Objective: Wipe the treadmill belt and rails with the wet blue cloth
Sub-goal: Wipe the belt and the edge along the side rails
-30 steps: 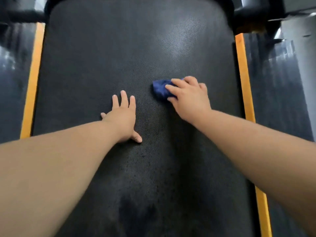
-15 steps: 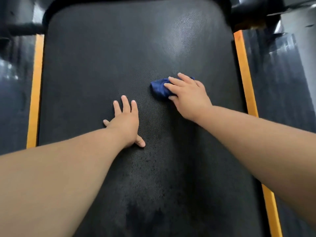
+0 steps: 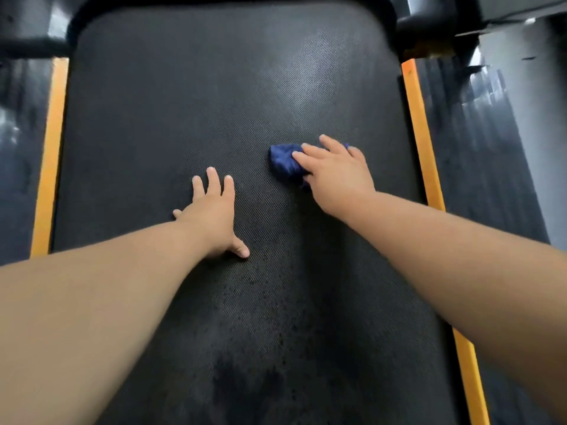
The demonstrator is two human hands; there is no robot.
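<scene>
Two bare forearms reach forward over the black treadmill belt (image 3: pixel 190 96), whose nearest stretch shows a darker patch (image 3: pixel 245 381). The left hand (image 3: pixel 211 219) lies flat on the belt, fingers straight and spread, holding nothing. Slightly farther, the right hand (image 3: pixel 334 176) presses the bunched blue cloth (image 3: pixel 283 162) onto the belt under straight fingers. The orange-edged left rail (image 3: pixel 50 154) and right rail (image 3: pixel 420 142) flank the belt.
</scene>
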